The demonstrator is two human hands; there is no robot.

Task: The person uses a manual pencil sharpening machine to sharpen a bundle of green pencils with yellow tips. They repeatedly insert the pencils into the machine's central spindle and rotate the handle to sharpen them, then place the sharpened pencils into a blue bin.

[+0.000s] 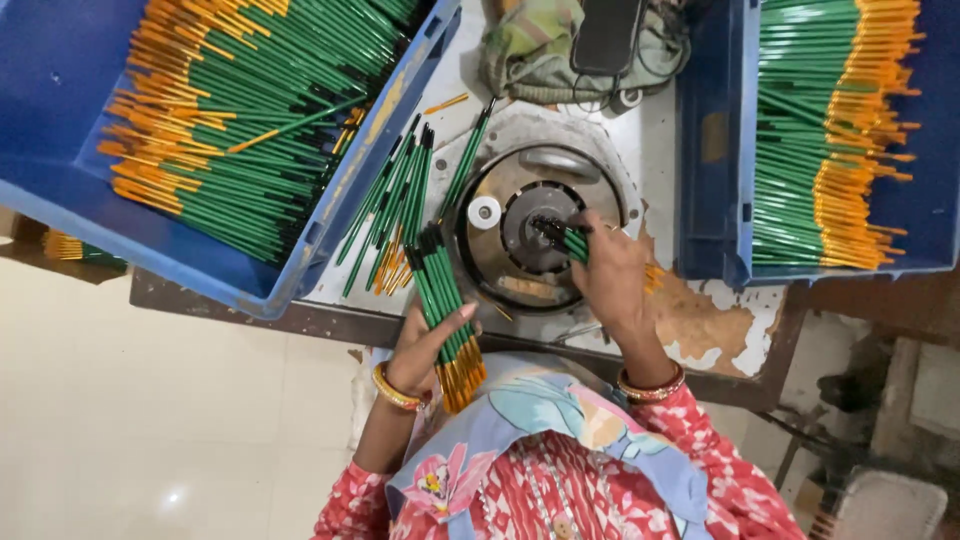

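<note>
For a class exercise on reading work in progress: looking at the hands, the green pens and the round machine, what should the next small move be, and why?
Probably draw the pen out of the machine's hub and feed in another from the bundle. The right hand holds one pen's tip at the hub, while the left hand has its grip on a full bundle, waiting close by.

Two blue plastic crates flank the worn tabletop (700, 320): the left crate (60, 150) and the right crate (710, 140) both hold rows of green sticks with orange ends. A loose scatter of the same green sticks (395, 195) lies on the tabletop beside the left crate. At the far edge sits a crumpled greenish cloth (520, 55) with a black device (605, 35) on it. Pale floor tiles (150, 420) show below.
</note>
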